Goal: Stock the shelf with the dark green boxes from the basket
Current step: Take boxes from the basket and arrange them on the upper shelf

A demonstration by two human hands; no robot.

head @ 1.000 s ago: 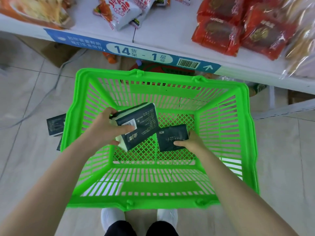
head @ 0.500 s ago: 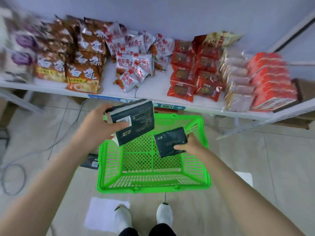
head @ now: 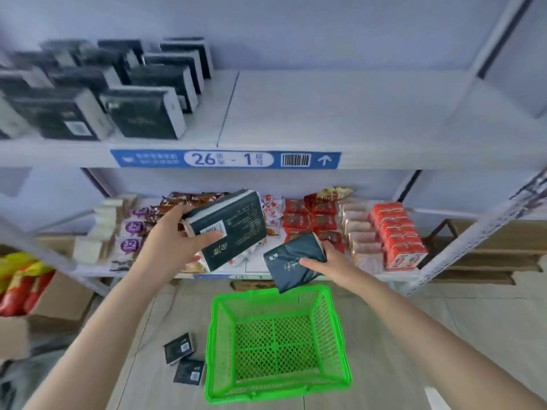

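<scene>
Left hand [head: 174, 244] grips the large dark green box [head: 233, 229] at its lower-left end, thumb across the barcode face, fingers wrapped behind. The box is in the air in front of the lower shelf [head: 260, 269]. Long axis is tilted, running from lower left up to upper right. The barcode face points at the camera and the pale end face sits against the palm.

Right hand [head: 328, 261] pinches the small dark green pack [head: 291, 261] by its right edge, thumb on the printed top face. The pack is tilted much the same way, its lower corner hanging just over the far rim of the green basket [head: 278, 389]. It looks softer than the box. Can't tell whether it is a carton or a wrapped pack.

The hands are apart, box and pack near each other but not touching.

The basket sits on the floor between the forearms. Two small dark boxes [head: 179, 349] lie flat on the floor just left of it.

The upper shelf [head: 355, 113] carries a blue "26 - 1" label [head: 225, 159] on its front edge. On its left part, stocked dark green boxes [head: 142, 113] stand in rows running front to back, blurred. Both held items are well below that shelf.

The lower shelf holds snack packs, with red cartons [head: 396, 235] at the right. A cardboard box [head: 59, 297] is on the floor at far left.
</scene>
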